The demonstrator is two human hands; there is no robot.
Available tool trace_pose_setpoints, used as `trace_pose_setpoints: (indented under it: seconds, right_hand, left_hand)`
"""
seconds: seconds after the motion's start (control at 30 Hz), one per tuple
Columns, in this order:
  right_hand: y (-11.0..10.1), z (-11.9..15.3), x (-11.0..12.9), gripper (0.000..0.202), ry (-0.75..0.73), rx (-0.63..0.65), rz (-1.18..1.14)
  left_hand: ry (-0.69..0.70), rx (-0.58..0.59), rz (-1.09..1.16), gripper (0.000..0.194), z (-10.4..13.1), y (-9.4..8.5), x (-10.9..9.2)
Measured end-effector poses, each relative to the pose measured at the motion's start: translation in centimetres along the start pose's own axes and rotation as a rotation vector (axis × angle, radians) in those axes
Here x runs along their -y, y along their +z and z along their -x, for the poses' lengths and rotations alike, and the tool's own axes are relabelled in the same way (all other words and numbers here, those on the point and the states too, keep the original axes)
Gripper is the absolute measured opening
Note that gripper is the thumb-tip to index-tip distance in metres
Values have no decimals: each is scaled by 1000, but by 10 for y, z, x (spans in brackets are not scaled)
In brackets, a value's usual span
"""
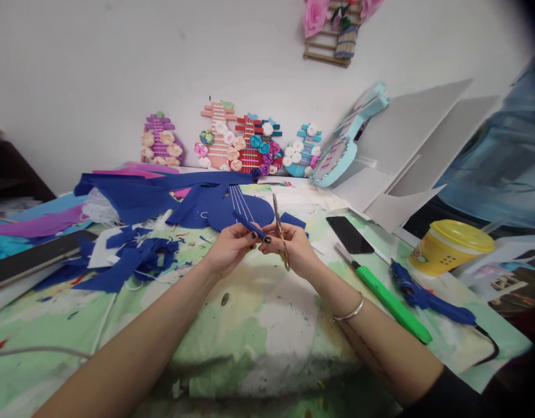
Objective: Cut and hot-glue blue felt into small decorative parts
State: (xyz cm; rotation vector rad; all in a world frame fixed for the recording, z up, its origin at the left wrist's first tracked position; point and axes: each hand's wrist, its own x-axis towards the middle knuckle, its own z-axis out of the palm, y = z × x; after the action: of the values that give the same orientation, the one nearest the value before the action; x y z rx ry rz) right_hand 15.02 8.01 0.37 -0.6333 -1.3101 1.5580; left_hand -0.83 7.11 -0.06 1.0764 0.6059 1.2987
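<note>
My left hand (233,247) pinches a narrow blue strip (249,225) between thumb and fingers. The fingertips of my right hand (293,244) meet the strip's near end, and a pair of scissors (279,223) hangs in that same hand with the blades pointing up and away. Just beyond my hands lies a blue guitar-like shape (217,210) with white strings (239,200) running along it. A small blue piece (293,219) sits behind my right hand, partly covered by it.
Blue scraps (123,261) and coloured sheets lie left. Right are a black phone (350,234), a green-handled cutter (391,302), a blue glue gun (428,296) and a yellow tub (450,247). Flower-decorated instrument shapes (250,142) lean against the wall, beside grey boards (419,133).
</note>
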Motion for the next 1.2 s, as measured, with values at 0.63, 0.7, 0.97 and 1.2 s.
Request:
trace_pose_setpoints:
  seconds: [0.63,0.7,0.97,1.2]
  right_hand:
    - [-20,1,7,49,-368,-36,805]
    - [-27,2,11,58,-439,-4,1003]
    - [-38,7,23,62,-618,5,1212]
    - [-41,7,27,58,-639,13,1254]
  left_hand:
    - [156,-75,-94,30,-4,-7,-4]
    - [180,-86,-63,28,-5,-7,-8]
    - [213,-161,-1,28,-4,-11,-18]
    - [207,-148,14,29,-5,-12,-17]
